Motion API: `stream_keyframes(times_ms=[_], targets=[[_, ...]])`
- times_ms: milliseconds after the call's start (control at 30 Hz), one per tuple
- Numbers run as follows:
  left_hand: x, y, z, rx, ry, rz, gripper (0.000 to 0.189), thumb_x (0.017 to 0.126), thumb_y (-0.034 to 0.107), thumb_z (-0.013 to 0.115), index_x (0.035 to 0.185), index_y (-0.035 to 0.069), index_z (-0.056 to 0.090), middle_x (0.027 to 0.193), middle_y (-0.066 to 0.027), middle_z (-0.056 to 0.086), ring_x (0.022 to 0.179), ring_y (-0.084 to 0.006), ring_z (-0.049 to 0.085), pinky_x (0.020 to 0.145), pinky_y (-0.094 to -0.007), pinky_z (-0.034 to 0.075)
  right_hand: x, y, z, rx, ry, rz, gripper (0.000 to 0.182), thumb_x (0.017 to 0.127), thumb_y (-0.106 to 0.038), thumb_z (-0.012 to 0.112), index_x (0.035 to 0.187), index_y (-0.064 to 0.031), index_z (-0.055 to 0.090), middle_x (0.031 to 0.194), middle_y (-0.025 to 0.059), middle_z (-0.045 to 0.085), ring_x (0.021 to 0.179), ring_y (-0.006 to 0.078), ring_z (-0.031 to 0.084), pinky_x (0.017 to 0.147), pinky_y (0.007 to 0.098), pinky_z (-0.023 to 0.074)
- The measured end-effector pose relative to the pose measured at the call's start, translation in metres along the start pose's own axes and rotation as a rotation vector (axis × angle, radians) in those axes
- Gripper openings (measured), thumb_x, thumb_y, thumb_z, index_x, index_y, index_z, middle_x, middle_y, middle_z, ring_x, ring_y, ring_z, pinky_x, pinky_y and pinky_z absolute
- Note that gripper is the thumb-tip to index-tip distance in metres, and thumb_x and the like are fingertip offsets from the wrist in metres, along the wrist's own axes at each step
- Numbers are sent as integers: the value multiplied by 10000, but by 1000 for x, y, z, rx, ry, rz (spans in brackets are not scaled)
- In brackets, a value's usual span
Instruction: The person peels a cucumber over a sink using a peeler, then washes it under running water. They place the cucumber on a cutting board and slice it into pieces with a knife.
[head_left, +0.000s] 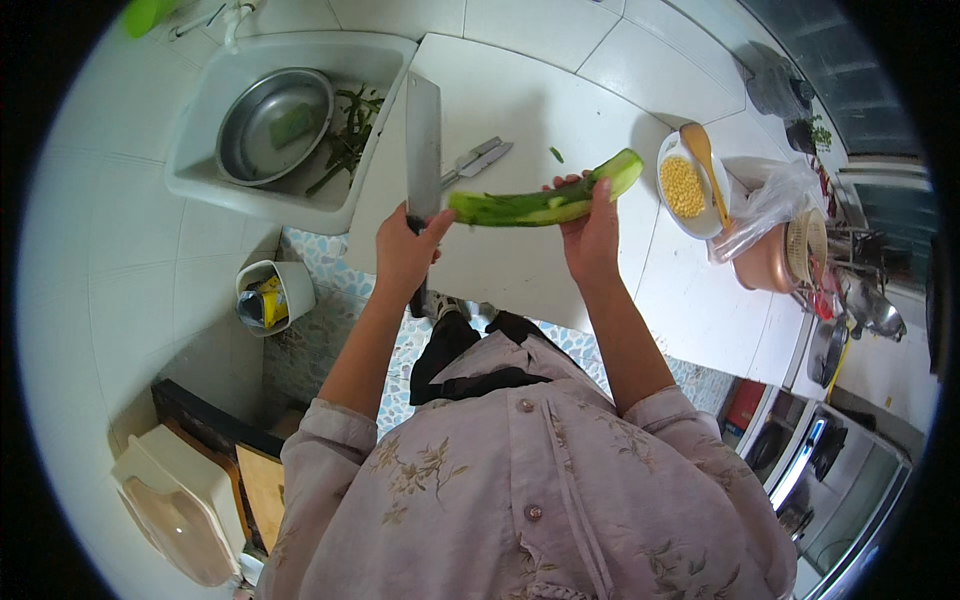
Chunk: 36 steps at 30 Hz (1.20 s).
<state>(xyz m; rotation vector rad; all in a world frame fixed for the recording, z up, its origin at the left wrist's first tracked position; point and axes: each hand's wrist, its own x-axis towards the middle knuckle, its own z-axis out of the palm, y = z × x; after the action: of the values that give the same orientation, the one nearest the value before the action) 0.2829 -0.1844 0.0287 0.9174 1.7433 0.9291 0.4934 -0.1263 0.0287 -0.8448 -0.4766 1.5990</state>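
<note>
My left hand (406, 251) is closed around the black handle of a cleaver (424, 142), whose broad blade points away from me, upright in the picture. Its thumb is at the left end of a long, partly peeled green cucumber (525, 208). My right hand (589, 232) grips this cucumber near its pale right end. Both hands are over the white countertop (510, 270). Beyond the cucumber, a metal peeler (477, 159) lies on the countertop just right of the cleaver blade. A small strip of green peel (556, 154) rests farther right.
At the left, a white sink (300, 206) holds a steel basin (247, 161) and dark green peelings (346, 139). An oval dish (709, 229) of yellow kernels with a wooden spatula (700, 150) stands right, beside a plastic bag (772, 199) and a copper-coloured pot (761, 262). A bin (298, 289) stands below left.
</note>
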Motion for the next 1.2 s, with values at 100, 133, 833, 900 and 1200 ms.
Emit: stream_keyframes(times_ms=[100, 133, 833, 900, 1200], targets=[[-20, -8, 5, -98, 217, 81, 244, 828, 207, 615, 857, -23, 542, 615, -50, 575, 445, -91, 500, 430, -252, 420, 19, -25, -17, -11, -5, 29, 363, 926, -407, 442, 1033, -61, 417, 860, 67, 488, 798, 184, 530, 764, 348, 469], [-28, -8, 7, -124, 267, 85, 197, 844, 172, 583, 852, -21, 545, 605, -50, 574, 445, -86, 497, 432, -248, 409, 22, -32, -17, -26, 40, 83, 453, 897, -486, 454, 1026, -53, 422, 841, 62, 477, 742, 164, 494, 722, 333, 462], [-440, -191, -22, -21, 1049, -514, 235, 798, 110, 593, 979, -30, 539, 607, -164, 546, 502, -208, 506, 499, -335, 410, -99, 109, 11, -557, -455, 829, 275, 893, -278, 548, 1057, -63, 498, 859, 53, 536, 718, 123, 525, 593, 254, 473], [-488, -219, -30, -53, 1135, -490, 207, 802, 87, 588, 966, -31, 542, 611, -150, 543, 506, -172, 489, 497, -315, 408, -138, 138, 24, -709, -687, 828, 307, 873, -295, 578, 1070, -78, 491, 861, 43, 537, 694, 115, 530, 577, 248, 463], [-687, -343, -125, 16, 1344, -615, 247, 812, 72, 583, 1042, -16, 563, 586, -104, 550, 496, -126, 483, 487, -288, 415, -441, 261, 153, -1166, -1651, 668, 397, 834, -258, 629, 1116, -32, 463, 786, 26, 526, 629, 90, 517, 529, 249, 418]])
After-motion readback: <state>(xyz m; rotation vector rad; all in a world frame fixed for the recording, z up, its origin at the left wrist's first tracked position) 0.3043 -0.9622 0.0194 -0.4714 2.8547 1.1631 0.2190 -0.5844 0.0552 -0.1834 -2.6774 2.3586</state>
